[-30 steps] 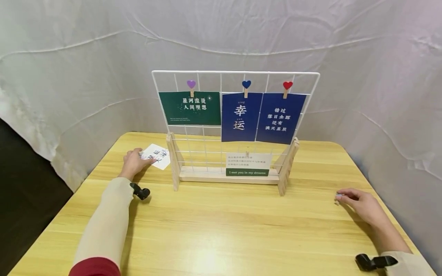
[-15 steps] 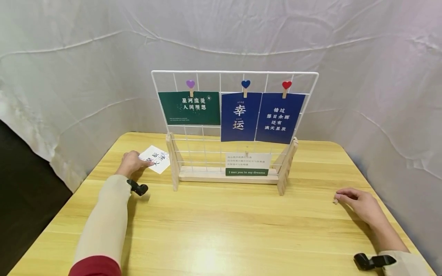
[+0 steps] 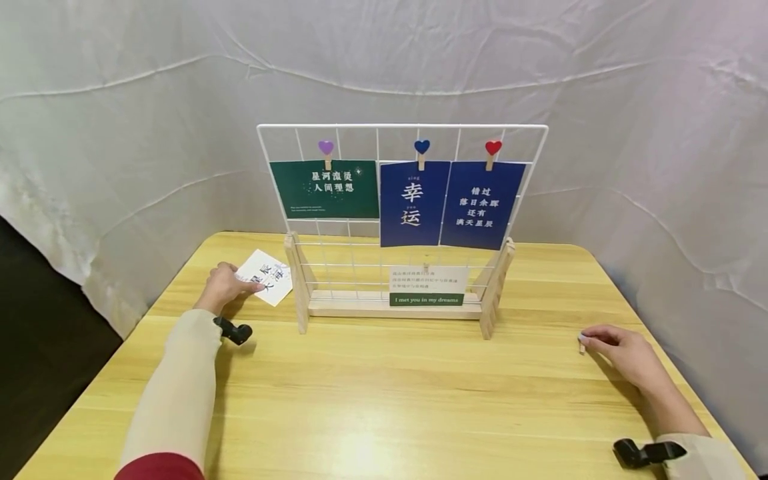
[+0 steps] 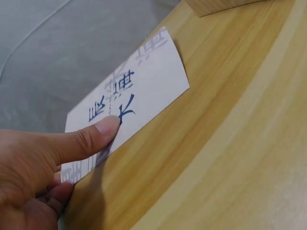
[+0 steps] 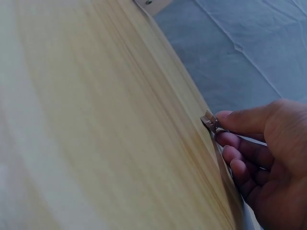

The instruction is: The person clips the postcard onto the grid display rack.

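At the left of the table, my left hand [image 3: 225, 287] pinches a white card [image 4: 153, 81] by one corner, thumb on top and fingers beneath. Blue and pale purple characters cover the card, which looks slightly raised from the wood in the left wrist view. Over at the right side, my right hand [image 3: 627, 357] holds a small wooden clothespin [image 5: 209, 120] between thumb and fingertips; a bit of pale blue shows at its top in the head view. Most of that clothespin is hidden by the fingers. The other right fingers are curled in.
A white wire grid [image 3: 408, 125] stands in a wooden base [image 3: 396, 308] mid-table. Heart clothespins hold a green card [image 3: 327, 200] and two blue cards [image 3: 414, 230] [image 3: 483, 230] on it. Low on the grid hangs a white-and-green card [image 3: 427, 287]. A grey cloth [image 3: 384, 60] hangs behind.
My left hand has shifted slightly left with the white card, whose characters show more fully. The clothespin has turned a little in my right fingers, its wooden end now pointing down.
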A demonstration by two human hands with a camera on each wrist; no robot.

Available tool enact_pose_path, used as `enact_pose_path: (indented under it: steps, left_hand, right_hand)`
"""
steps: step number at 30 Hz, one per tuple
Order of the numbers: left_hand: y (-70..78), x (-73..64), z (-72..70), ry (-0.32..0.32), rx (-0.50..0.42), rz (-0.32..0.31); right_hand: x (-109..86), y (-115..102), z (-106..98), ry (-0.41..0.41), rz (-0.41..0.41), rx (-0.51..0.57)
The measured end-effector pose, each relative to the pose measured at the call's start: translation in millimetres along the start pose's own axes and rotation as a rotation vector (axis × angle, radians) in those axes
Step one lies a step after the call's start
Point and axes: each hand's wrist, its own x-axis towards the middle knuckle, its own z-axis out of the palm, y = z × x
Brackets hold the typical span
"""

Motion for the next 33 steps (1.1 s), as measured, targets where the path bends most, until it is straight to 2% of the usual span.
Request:
enact_pose_path:
  steps: [3, 8, 11, 18, 26, 33]
  left_hand:
    - [-2.5, -1.6, -0.1, 0.009, -0.059, 0.021]
    - [-7.9, -4.9, -0.9, 0.057, -0.122, 0.121]
    - [-12.9, -6.0, -1.5, 0.068, -0.160, 0.153]
    - [-23.1, -8.6, -3.6, 0.083, -0.222, 0.144]
    - [-20.2, -15.3, -10.9, 0.076, -0.303, 0.128]
    - [-19.2, -20.2, -13.0, 0.105, -0.391, 0.163]
  right_hand:
    - [-0.2, -2.2, -1.6, -0.021, 0.011, 0.018]
    - [-0.7, -3.7, -1.9, -0.033, 0.012, 0.044]
    - [-1.0, -4.5, -2.2, -0.030, 0.006, 0.063]
    - [-2.1, -5.7, -2.3, -0.024, -0.019, 0.131]
    - [-1.8, -3.3, -2.0, -0.018, -0.020, 0.147]
    - [-1.4, -3.7, -2.2, -0.039, -0.013, 0.177]
